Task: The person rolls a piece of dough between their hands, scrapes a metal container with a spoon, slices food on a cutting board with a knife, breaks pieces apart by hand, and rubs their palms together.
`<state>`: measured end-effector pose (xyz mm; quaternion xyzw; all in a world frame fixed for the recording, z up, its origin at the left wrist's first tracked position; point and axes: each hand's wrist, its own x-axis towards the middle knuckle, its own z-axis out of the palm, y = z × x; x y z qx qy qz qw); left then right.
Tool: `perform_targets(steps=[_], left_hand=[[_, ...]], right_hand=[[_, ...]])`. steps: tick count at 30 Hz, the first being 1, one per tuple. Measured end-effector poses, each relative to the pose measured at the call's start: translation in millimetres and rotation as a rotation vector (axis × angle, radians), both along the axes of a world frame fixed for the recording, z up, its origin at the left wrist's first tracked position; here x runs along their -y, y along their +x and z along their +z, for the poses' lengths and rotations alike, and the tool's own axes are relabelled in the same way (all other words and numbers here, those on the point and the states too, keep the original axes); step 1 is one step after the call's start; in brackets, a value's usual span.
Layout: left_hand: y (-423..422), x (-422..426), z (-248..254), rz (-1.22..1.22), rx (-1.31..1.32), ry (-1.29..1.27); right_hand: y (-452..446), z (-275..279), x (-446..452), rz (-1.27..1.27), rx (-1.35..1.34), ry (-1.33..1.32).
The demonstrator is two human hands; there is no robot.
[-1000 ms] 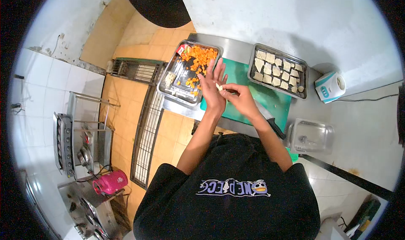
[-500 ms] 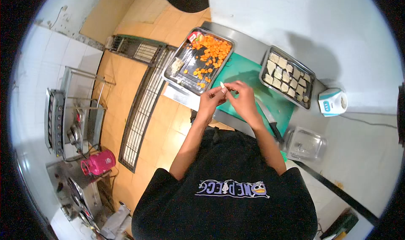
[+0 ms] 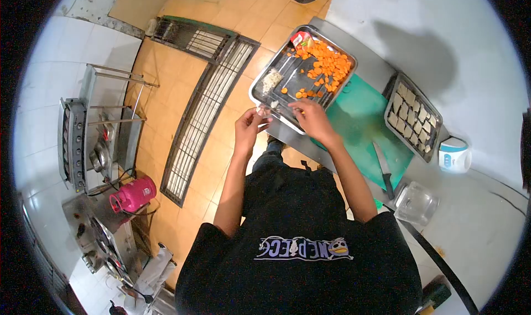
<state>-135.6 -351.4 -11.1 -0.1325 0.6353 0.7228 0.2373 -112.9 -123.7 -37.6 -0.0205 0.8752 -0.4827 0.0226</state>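
Note:
My left hand (image 3: 250,128) is at the near left corner of the metal tray (image 3: 347,45), its fingertips closed on a small pale piece that looks like garlic peel (image 3: 260,111). My right hand (image 3: 313,120) reaches over the tray's near edge, thumb and forefinger slightly apart, with nothing visible between them. A white piece like a garlic clove (image 3: 274,104) shows between the hands, at the tray's near side. Farther in are a heap of chopped pale bits (image 3: 271,81), many orange carrot slices (image 3: 332,63) and a red packet (image 3: 301,38).
A green cutting board (image 3: 365,115) carries a knife (image 3: 383,165) with a black handle. Beyond it are a tray of pale flat pieces (image 3: 409,113), a white-and-blue device (image 3: 454,155) and a clear container (image 3: 416,203). A pink gas cylinder (image 3: 134,194) stands at left.
My hands have parted and shifted left, from above the cutting board to the tray's near edge. The view has turned, so the counter appears farther right. A white piece now shows between the hands.

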Motion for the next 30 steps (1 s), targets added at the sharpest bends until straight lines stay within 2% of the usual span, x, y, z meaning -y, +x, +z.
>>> perform_targets(steps=[2, 4, 6, 8, 12, 14, 16, 19, 23, 25, 26, 28, 29, 30], left_hand=[[-3.4, 12.4, 0.4, -0.001, -0.006, -0.042], [-6.9, 21.4, -0.4, -0.026, -0.018, -0.049], [-7.6, 25.6, -2.5, -0.017, -0.013, -0.046], [-6.0, 26.7, -6.2, -0.029, -0.038, -0.023], [-1.1, 20.0, -7.0, -0.072, -0.051, -0.022], [2.3, 11.1, -10.2, -0.083, -0.063, -0.016], [6.3, -0.5, -12.2, -0.127, -0.106, -0.001], [12.9, -23.3, -13.4, -0.194, -0.115, -0.013], [23.5, -65.9, -17.9, -0.283, -0.082, 0.109], [30.3, -85.9, -18.0, -0.331, -0.078, 0.116], [34.0, -96.1, -16.2, -0.352, -0.072, 0.116], [39.1, -113.0, -15.3, -0.407, -0.071, 0.104], [42.3, -119.7, -15.0, -0.435, -0.077, 0.089], [47.7, -136.0, -14.0, -0.476, -0.093, 0.083]], right_hand=[[-14.9, -8.8, 17.7, 0.079, -0.117, 0.292], [-28.8, -20.4, 25.9, 0.12, -0.008, 0.25], [-37.3, -33.7, 32.1, 0.164, -0.126, 0.381], [-42.7, -36.4, 33.8, 0.176, -0.121, 0.387], [-39.7, -35.6, 23.1, 0.122, -0.106, 0.195], [-30.8, -26.7, 14.1, 0.028, 0.034, 0.034], [-18.0, -17.9, -0.7, 0.035, -0.003, 0.005], [8.6, -8.9, -25.7, -0.121, 0.257, -0.431], [50.1, -0.5, -74.7, -0.204, 0.165, -0.536], [68.5, 6.1, -99.8, -0.309, 0.324, -0.754], [77.6, 9.4, -108.6, -0.334, 0.311, -0.753], [93.1, 16.8, -126.9, -0.27, 0.185, -0.097], [100.5, 9.0, -136.8, -0.38, 0.327, -0.326], [118.0, 4.1, -152.4, -0.419, 0.307, -0.321]])
